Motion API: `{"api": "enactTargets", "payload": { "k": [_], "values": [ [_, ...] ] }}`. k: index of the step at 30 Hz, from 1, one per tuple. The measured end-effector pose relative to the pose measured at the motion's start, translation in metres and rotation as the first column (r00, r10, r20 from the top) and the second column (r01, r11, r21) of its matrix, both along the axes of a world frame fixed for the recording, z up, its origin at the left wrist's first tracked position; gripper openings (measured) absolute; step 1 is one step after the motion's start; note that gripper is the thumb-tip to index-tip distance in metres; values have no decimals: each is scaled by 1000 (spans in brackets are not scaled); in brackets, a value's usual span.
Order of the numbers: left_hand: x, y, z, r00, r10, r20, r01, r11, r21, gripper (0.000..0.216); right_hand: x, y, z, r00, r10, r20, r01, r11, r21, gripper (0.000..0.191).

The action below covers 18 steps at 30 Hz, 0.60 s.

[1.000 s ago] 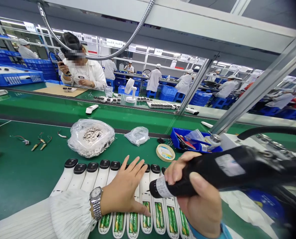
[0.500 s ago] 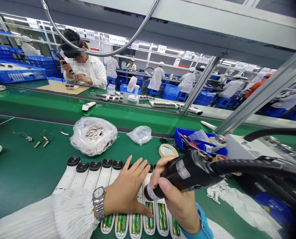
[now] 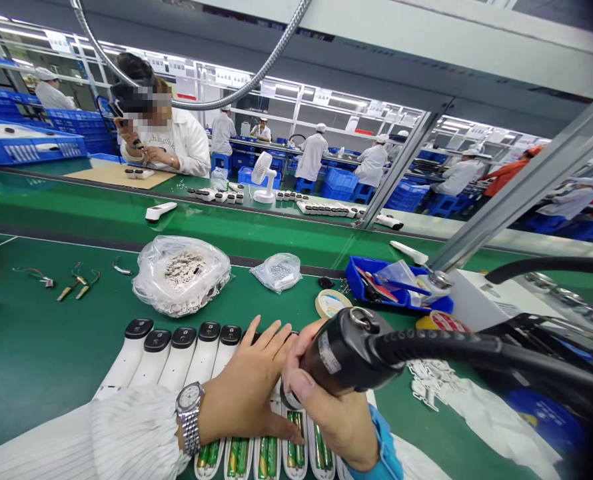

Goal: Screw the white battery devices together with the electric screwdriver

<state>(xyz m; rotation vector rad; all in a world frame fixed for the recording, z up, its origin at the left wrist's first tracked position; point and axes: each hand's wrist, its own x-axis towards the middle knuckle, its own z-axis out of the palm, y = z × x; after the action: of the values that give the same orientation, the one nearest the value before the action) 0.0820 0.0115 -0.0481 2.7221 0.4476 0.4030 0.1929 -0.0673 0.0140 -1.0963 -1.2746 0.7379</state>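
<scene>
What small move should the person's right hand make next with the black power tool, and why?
Probably lower the black power tool straight down onto the white device under it. The right hand grips it nearly upright over the row of white devices with open battery bays, and the left hand lies flat on the row, steadying it. The tip is hidden.

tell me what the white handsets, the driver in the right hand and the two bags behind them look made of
White handsets: likely moulded plastic, smooth semi-gloss shells with black glossy caps.
Driver in the right hand: black body, probably hard plastic with a slight sheen; metal ring on top.
Large bag and small bag: thin clear plastic film, crinkled and shiny.
The left hand rests flat on the handsets.
</scene>
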Motion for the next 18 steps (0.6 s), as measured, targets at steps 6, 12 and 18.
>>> {"api": "enactTargets", "payload": {
  "k": [6,12,18],
  "values": [
    [-3,2,17,995,-24,-99,16,996,-83,108,11,-7,6,979,32,-202,-23,999,49,17],
    [-4,5,15,980,-53,-193,29,992,-125,111,72,18,43,919,-274,-283,363,868,339,18],
    [-5,4,17,975,-61,-214,35,992,-124,107,131,77,13,799,-506,-324,598,725,343,19]
  ]
}}
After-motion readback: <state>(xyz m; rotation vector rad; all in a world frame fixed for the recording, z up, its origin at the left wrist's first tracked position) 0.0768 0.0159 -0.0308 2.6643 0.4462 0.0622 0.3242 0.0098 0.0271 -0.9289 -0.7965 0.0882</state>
